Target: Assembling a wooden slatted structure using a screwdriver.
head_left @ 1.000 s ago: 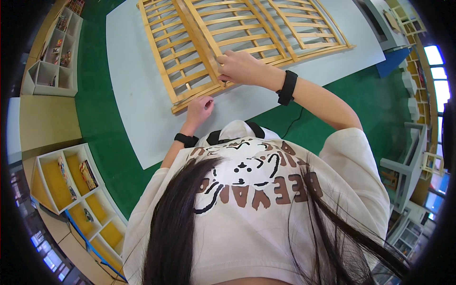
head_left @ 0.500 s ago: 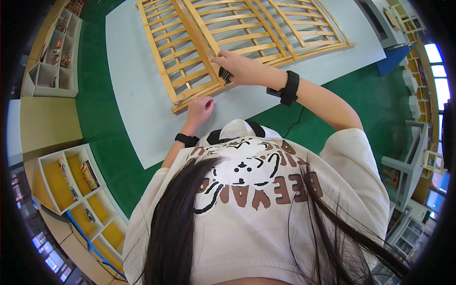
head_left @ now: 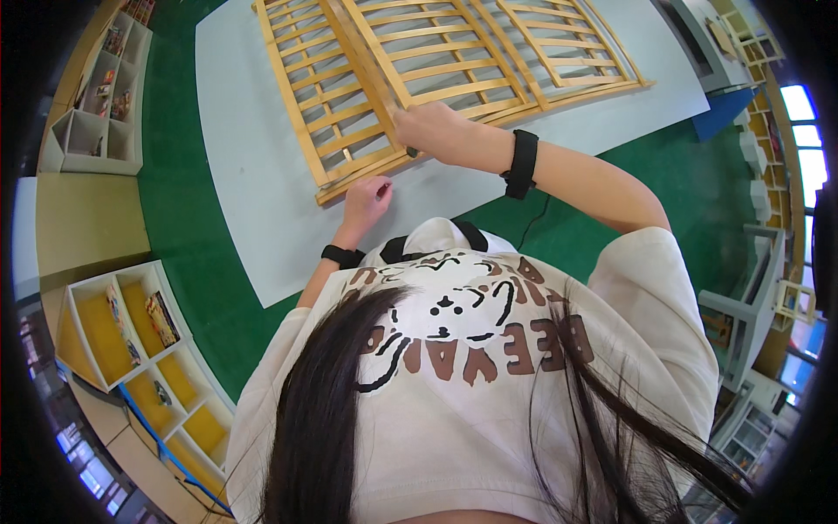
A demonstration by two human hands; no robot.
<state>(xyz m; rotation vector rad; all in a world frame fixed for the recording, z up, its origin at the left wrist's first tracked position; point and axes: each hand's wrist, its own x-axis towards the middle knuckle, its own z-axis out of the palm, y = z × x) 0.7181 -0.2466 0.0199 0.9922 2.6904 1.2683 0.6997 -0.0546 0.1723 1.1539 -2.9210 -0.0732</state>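
A light wooden slatted frame [head_left: 305, 140] lies on a white tabletop [head_left: 236, 166]. My right hand [head_left: 432, 131] is closed over the frame's near rail, by the joint where a thick crossbar meets it. The dark end of a ribbed black handle [head_left: 412, 152] pokes out below my fist; the rest of it is hidden. My left hand [head_left: 367, 203] rests at the table's near side, just off the frame's near left corner. Its fingers are curled with thumb and forefinger together, and I cannot make out what, if anything, lies in them.
Green floor [head_left: 170, 192] surrounds the table. White shelf units [head_left: 122, 140] and yellow-backed cubbies [head_left: 179, 384] stand along the left. A black cable [head_left: 535, 223] hangs near the table's near edge. A grey machine [head_left: 711, 52] stands at the far right.
My right hand has turned and shifted slightly down and right, covering most of the ribbed black handle that showed before. The left hand and the wooden frame have stayed in place.
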